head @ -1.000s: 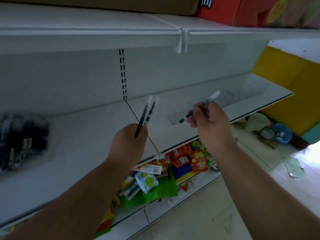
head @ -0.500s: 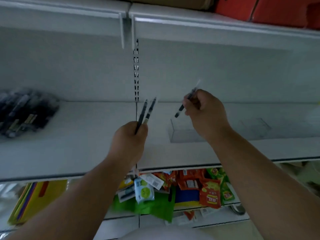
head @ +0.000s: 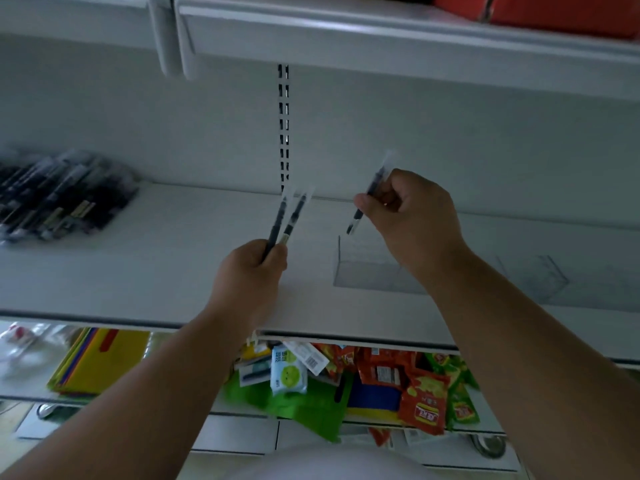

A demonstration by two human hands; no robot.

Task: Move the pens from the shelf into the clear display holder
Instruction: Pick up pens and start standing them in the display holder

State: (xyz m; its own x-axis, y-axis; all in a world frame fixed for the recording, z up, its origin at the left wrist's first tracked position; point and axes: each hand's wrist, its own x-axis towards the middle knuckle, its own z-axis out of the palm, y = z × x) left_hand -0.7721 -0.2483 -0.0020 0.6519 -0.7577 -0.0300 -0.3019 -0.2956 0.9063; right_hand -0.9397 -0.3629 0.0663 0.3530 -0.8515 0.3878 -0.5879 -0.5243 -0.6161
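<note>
My left hand (head: 247, 275) grips two black pens (head: 285, 220) by their lower ends, and they point up and to the right over the white shelf (head: 173, 271). My right hand (head: 412, 216) holds a single black pen (head: 363, 206) tilted tip-down, just above the left end of the clear display holder (head: 367, 275). The holder lies on the shelf to the right of centre and my right forearm hides part of it. A pile of wrapped black pens (head: 59, 199) lies at the shelf's far left.
An upper shelf (head: 381, 32) overhangs close above, with red boxes (head: 554, 12) on it. Below the white shelf lie snack packets (head: 422, 393), a green bag (head: 311, 407) and yellow folders (head: 97, 362). A slotted upright (head: 283, 126) runs down the back wall.
The view has swung left and straightened on the shelf. My right hand has turned its pen from pointing up-right to tip-down over the holder's left end. My left hand keeps its two pens.
</note>
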